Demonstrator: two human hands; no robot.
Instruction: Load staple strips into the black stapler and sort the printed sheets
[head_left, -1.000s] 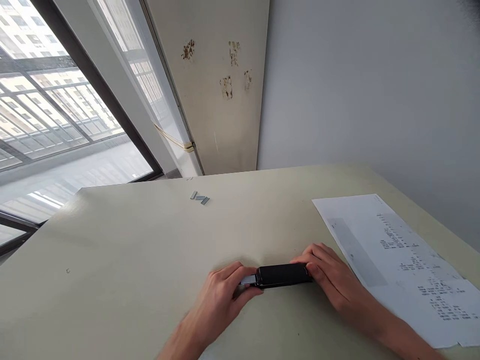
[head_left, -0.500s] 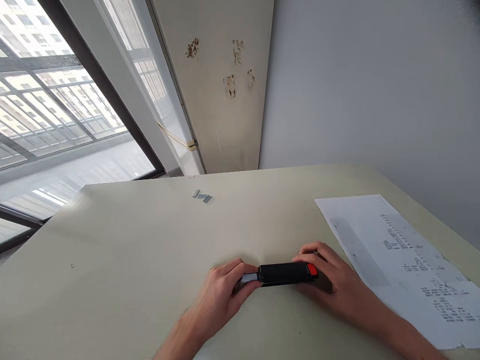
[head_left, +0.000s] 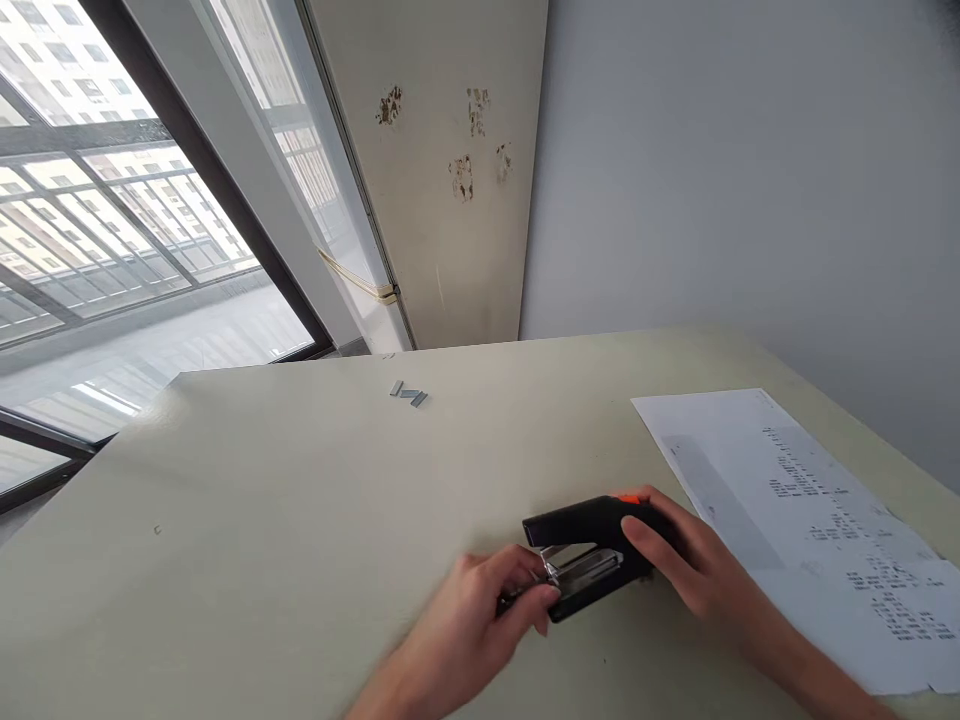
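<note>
a pale table [head_left: 300, 480] is spread across the lower part of the view, and it is met along the right by a plain grey wall [head_left: 735, 180]. at the upper left, a railing and buildings are seen through a window [head_left: 112, 220], and next to it a beige panel [head_left: 427, 250] is marked by four brown, worn patches. a sheet of printed paper [head_left: 810, 540] is laid on the right of the table, partly covered by the right forearm.

by the right hand [head_left: 694, 560], the rear end of a black stapler [head_left: 581, 522] is gripped, with the thumb laid along its near side and the fingers curled over the far side. by the left hand [head_left: 487, 620], the front end is pinched between thumb and fingers; the exact part held is mostly hidden. the stapler is thus placed between the two hands and touched by both. its top is raised from its base at the front, so that a metal rail [head_left: 596, 568] is exposed. an orange patch [head_left: 628, 498] is shown beside the right fingers.

well beyond the hands, short staple strips [head_left: 409, 394] are grouped together. far to the left, a single staple [head_left: 157, 530] is seen.
</note>
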